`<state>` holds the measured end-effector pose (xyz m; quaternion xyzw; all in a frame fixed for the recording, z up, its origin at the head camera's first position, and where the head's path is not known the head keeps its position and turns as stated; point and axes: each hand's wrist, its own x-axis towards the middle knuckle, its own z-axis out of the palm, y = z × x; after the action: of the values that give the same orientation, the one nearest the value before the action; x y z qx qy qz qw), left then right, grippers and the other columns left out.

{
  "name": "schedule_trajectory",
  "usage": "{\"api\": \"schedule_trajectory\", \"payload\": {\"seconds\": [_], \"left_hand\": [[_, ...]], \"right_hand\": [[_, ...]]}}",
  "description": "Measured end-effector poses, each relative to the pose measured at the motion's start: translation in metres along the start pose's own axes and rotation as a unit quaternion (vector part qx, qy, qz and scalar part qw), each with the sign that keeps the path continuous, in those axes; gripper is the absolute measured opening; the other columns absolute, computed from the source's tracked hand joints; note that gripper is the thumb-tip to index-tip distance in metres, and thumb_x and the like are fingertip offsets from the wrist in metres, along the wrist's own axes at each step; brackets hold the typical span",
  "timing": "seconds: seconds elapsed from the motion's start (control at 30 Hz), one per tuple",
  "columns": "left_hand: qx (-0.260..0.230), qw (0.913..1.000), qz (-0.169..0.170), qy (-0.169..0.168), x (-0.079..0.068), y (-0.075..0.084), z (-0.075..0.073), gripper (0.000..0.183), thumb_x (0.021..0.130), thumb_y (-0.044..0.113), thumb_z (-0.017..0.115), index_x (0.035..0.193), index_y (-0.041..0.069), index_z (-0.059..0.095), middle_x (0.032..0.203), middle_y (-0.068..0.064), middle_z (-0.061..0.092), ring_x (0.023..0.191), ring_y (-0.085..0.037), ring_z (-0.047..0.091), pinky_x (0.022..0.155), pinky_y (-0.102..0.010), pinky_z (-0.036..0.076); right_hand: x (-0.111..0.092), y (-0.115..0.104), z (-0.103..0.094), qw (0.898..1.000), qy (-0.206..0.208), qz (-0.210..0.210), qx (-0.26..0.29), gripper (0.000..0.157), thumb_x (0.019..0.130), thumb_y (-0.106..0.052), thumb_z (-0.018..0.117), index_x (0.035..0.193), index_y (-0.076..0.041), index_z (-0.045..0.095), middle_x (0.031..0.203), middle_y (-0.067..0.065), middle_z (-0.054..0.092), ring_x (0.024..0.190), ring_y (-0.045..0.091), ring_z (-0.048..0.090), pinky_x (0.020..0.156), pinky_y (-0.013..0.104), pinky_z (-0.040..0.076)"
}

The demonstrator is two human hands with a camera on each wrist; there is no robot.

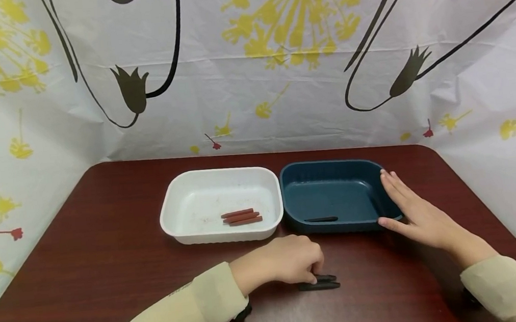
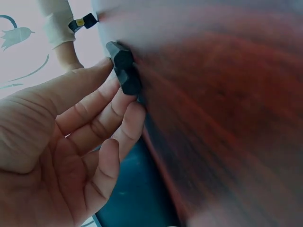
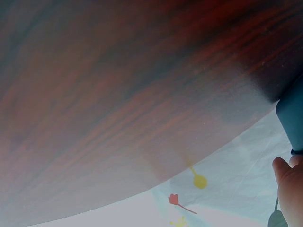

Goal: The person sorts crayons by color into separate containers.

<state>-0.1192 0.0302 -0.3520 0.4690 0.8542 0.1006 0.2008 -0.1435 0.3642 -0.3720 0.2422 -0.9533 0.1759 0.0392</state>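
Note:
Two black crayons (image 1: 319, 286) lie side by side on the table in front of the trays. My left hand (image 1: 294, 260) reaches down over them; in the left wrist view its thumb and fingers pinch the hexagonal-ended pair (image 2: 124, 71). At the right, my right hand (image 1: 417, 216) rests on the corner of the dark blue tray (image 1: 337, 225), fingers spread and fairly straight. One more black crayon (image 1: 321, 220) lies inside that tray along its front wall. The right wrist view catches only part of the right hand (image 3: 291, 189) beside the tray's corner.
A white tray (image 1: 223, 235) stands against the blue one on its left, with several reddish-brown crayons (image 1: 242, 216) in it. Both sit toward the back of the dark red wooden table (image 1: 87, 258). A flower-printed white sheet (image 1: 214, 83) hangs behind and at the sides.

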Motion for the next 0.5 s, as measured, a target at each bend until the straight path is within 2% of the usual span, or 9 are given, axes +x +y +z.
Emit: {"api": "schedule_trajectory", "payload": {"seconds": [0.17,0.33,0.43,0.5], "left_hand": [[-0.002,1.0000,-0.004,-0.006,-0.0007,-0.0003,-0.0002,0.011,0.088,0.022,0.076,0.079,0.022,0.070,0.074,0.014,0.063,0.066,0.000,0.055,0.060,-0.016,0.044],[0.002,0.9999,-0.001,-0.012,0.0004,-0.0023,-0.0008,0.015,0.088,0.020,0.075,0.075,0.023,0.067,0.071,0.014,0.060,0.064,-0.002,0.055,0.057,-0.017,0.044],[0.008,0.9999,0.002,-0.015,0.0024,-0.0026,-0.0017,0.018,0.086,0.019,0.075,0.072,0.023,0.064,0.068,0.014,0.058,0.062,-0.002,0.054,0.053,-0.018,0.043],[0.015,0.9998,0.005,-0.014,0.0036,-0.0022,-0.0028,0.020,0.085,0.020,0.076,0.071,0.024,0.063,0.068,0.015,0.057,0.061,-0.003,0.053,0.052,-0.018,0.042]], "right_hand": [[-0.0009,-0.0015,0.0010,1.000,-0.007,0.005,0.001,0.095,0.091,-0.033,0.069,0.161,-0.013,0.008,0.169,0.008,0.007,0.157,0.025,-0.001,0.110,0.003,-0.006],[-0.0014,-0.0013,0.0008,1.000,-0.009,0.010,-0.001,0.095,0.092,-0.035,0.068,0.161,-0.014,0.007,0.169,0.008,0.007,0.157,0.022,-0.002,0.110,0.004,-0.005],[-0.0011,-0.0013,-0.0005,1.000,-0.009,0.015,0.006,0.095,0.091,-0.035,0.068,0.161,-0.015,0.008,0.169,0.007,0.007,0.157,0.023,-0.001,0.116,0.010,-0.003],[-0.0010,-0.0015,-0.0016,1.000,-0.010,0.020,0.008,0.094,0.092,-0.035,0.068,0.161,-0.015,0.008,0.169,0.007,0.007,0.157,0.026,0.000,0.121,0.017,0.000]]}}
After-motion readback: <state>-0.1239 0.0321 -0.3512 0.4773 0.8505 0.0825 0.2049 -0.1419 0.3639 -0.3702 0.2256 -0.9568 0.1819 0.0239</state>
